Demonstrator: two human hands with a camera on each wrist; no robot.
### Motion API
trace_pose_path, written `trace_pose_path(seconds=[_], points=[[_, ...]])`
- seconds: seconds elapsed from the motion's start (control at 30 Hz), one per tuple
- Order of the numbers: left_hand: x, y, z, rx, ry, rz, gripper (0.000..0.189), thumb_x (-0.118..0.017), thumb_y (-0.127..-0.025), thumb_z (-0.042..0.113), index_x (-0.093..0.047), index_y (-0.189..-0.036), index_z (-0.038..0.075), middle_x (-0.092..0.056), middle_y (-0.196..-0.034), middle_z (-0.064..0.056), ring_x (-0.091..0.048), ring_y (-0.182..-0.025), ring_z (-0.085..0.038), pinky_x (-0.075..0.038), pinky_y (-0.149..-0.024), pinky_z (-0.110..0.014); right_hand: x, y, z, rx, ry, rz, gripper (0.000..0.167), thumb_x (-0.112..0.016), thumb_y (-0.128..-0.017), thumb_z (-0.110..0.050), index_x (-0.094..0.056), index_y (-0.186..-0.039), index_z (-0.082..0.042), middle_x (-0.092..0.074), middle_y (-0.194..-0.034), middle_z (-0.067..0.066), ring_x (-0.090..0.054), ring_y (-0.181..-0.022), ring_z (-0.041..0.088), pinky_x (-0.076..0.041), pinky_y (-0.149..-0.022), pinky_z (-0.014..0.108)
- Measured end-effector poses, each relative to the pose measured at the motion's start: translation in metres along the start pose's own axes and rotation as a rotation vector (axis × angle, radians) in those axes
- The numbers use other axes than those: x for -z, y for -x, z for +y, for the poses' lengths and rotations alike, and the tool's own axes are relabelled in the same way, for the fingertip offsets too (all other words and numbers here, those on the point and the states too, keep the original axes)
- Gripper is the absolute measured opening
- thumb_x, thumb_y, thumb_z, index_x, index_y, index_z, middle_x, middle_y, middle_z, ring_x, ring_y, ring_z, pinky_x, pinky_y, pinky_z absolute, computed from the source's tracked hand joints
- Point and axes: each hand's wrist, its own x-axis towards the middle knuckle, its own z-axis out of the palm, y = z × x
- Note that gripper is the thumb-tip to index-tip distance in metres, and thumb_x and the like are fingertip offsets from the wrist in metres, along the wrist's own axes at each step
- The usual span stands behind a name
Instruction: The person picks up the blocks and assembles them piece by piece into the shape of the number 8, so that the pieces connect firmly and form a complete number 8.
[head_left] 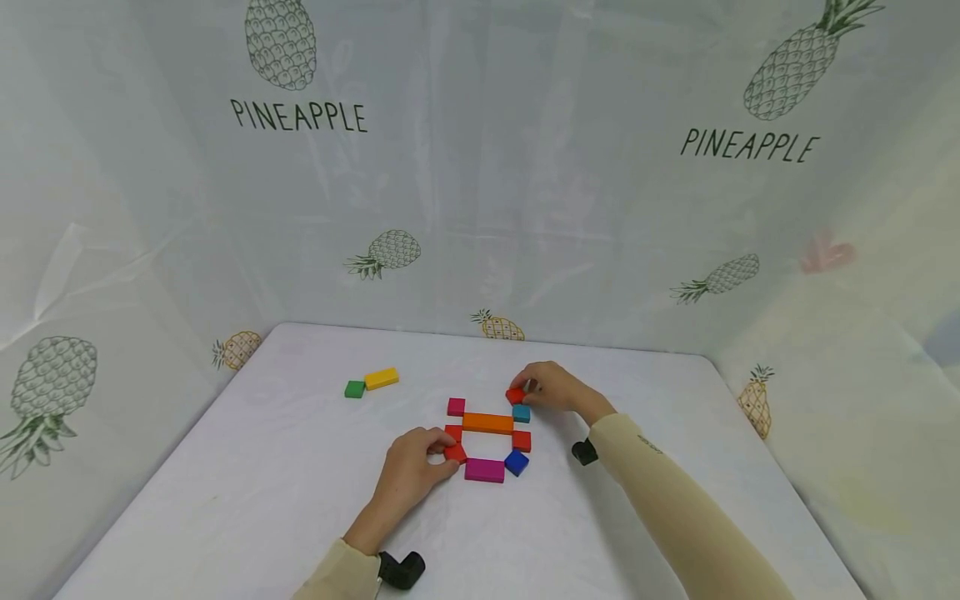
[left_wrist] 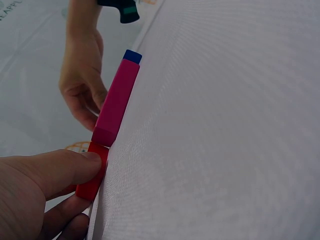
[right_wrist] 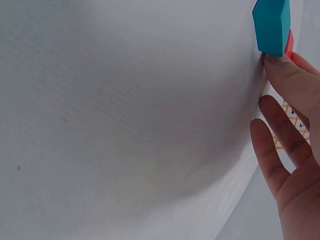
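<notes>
Blocks form a ring on the white table. At its lower left corner my left hand (head_left: 411,468) pinches a red block (head_left: 455,452) between thumb and fingers, its end at the magenta block (head_left: 484,471). In the left wrist view the thumb lies on that red block (left_wrist: 91,182). Up at the far right corner, my right hand (head_left: 555,387) holds another red block (head_left: 515,396) by its edge, just beyond the teal block (head_left: 521,413). The right wrist view shows the teal block (right_wrist: 271,27) hiding most of this red one, with the other fingers spread.
An orange block (head_left: 487,423) spans the ring's far side, near a crimson block (head_left: 456,407). Red blocks flank it, one at the right (head_left: 521,441), and a blue block (head_left: 517,462) sits turned. Farther left lie a green block (head_left: 355,389) and a yellow block (head_left: 382,378).
</notes>
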Motion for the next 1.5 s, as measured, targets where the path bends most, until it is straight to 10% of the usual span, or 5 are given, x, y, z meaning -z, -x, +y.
trace_pose_path(seconds=[1.5], points=[[0.0003,0.0017,0.0033,0.022,0.025,0.027,0.028,-0.091,-0.085,0.021,-0.077,-0.109,0.018,-0.071,-0.099,0.004,-0.063,-0.098,-0.017,-0.058,-0.092,-0.046,-0.0057,0.0008,-0.0021,-0.002,0.038,0.04,0.028,-0.076,-0.098,-0.006,-0.078,-0.124,-0.015,-0.072,-0.123,0.003,-0.062,-0.121,0.027,-0.053,-0.108,0.047]])
